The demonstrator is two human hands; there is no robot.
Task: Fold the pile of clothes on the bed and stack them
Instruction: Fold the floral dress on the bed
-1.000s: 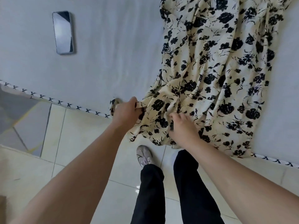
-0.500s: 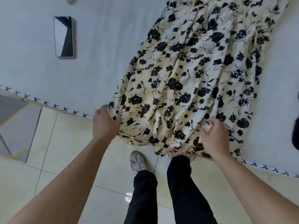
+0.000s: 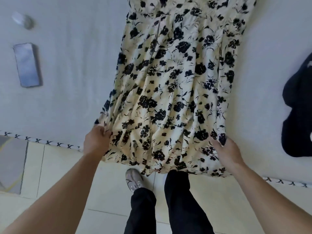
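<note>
fingers of the left hand [image 3: 97,142] curl & pinch the near-left hem of the floral dress [image 3: 170,92]; right hand [image 3: 227,152] grips the near-right hem, fingers bunched in the cloth. dress lies spread on the bed [image 3: 70,65], hem hanging over the near edge. phone [image 3: 27,65] far left, dark garment [image 3: 298,105] at right.

A home bedroom: a bed [image 3: 70,98] with clothes, a phone [image 3: 27,65], tiled floor [image 3: 59,166].
</note>
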